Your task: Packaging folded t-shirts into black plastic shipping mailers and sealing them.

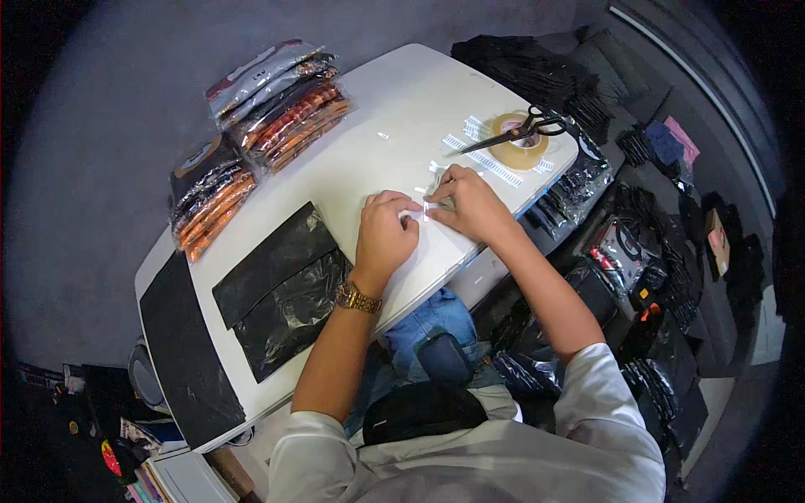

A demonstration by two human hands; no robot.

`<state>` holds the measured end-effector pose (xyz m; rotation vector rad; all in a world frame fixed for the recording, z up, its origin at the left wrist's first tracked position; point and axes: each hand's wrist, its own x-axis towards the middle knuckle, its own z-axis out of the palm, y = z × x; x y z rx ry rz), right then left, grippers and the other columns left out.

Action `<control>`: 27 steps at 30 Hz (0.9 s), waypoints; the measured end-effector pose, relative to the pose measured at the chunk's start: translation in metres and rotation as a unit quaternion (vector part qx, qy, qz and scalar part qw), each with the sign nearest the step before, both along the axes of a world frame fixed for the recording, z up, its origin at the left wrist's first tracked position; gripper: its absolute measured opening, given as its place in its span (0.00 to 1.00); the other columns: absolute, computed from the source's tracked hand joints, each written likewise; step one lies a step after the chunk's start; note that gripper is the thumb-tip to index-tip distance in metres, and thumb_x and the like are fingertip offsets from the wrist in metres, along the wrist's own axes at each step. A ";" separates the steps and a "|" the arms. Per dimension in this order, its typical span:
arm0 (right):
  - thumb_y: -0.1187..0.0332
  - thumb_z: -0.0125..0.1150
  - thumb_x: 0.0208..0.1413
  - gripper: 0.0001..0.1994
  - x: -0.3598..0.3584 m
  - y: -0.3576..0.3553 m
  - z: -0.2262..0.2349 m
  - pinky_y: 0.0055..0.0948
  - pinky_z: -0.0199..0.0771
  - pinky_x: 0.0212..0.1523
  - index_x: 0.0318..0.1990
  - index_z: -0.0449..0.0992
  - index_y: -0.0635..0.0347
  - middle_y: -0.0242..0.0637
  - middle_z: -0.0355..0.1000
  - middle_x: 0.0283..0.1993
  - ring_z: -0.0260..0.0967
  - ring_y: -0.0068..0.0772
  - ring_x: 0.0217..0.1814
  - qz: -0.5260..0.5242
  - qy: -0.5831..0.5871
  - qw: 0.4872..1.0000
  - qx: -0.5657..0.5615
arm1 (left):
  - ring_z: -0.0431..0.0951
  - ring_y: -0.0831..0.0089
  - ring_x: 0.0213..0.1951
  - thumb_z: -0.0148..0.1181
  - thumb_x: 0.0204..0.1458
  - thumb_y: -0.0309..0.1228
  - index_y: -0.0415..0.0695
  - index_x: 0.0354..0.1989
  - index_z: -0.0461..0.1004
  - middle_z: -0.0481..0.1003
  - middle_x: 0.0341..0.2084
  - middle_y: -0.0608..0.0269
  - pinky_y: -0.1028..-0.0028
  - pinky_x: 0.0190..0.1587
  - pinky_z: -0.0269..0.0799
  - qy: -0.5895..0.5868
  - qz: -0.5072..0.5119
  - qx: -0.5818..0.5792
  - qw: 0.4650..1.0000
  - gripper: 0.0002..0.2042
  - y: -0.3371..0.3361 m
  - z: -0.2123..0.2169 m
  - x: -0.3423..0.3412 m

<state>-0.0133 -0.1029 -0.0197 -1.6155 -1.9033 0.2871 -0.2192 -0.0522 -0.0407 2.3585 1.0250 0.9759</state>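
Observation:
Over the white table my left hand (389, 233), with a gold watch on its wrist, has its thumb and forefinger curled at a small white label (426, 211). From the other side, the bent fingertips of my right hand (470, 205) close on the same label. The fingertips partly cover it. A few more small white pieces lie just beyond my hands. To the left of my left hand a folded black plastic bag (281, 293) lies flat. Beyond my right hand are strips of small printed labels (482, 159), a roll of clear tape (527, 155) and black scissors (520, 134) resting on the roll.
Two stacks of clear-bagged folded garments (285, 105) stand at the table's far left edge. A black sheet or bag (189, 352) lies at the left end of the white table (394, 92). Piles of dark bagged clothes (620, 251) fill the right side. A small white scrap (383, 135) lies farther back.

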 end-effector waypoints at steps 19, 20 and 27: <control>0.67 0.77 0.50 0.08 -0.003 0.005 0.001 0.44 0.79 0.58 0.38 0.90 0.56 0.45 0.78 0.47 0.74 0.51 0.53 0.008 -0.017 1.000 0.010 | 0.80 0.50 0.44 0.75 0.49 0.37 0.43 0.32 0.89 0.84 0.32 0.53 0.56 0.54 0.74 0.021 0.093 -0.067 0.993 0.10 0.006 -0.004 0.021; 0.67 0.77 0.50 0.10 -0.003 0.005 0.001 0.44 0.79 0.59 0.40 0.90 0.57 0.46 0.78 0.47 0.75 0.52 0.53 0.009 -0.014 1.000 0.005 | 0.80 0.50 0.44 0.75 0.49 0.37 0.43 0.32 0.89 0.84 0.32 0.53 0.56 0.54 0.74 0.021 0.094 -0.067 0.993 0.10 0.008 -0.004 0.023; 0.63 0.79 0.51 0.24 0.005 -0.003 0.007 0.41 0.81 0.57 0.56 0.84 0.56 0.48 0.78 0.49 0.79 0.50 0.52 0.029 0.116 0.993 -0.012 | 0.86 0.60 0.32 0.76 0.51 0.35 0.38 0.35 0.88 0.86 0.31 0.52 0.65 0.40 0.80 -0.061 0.054 -0.175 0.981 0.12 0.013 0.000 0.017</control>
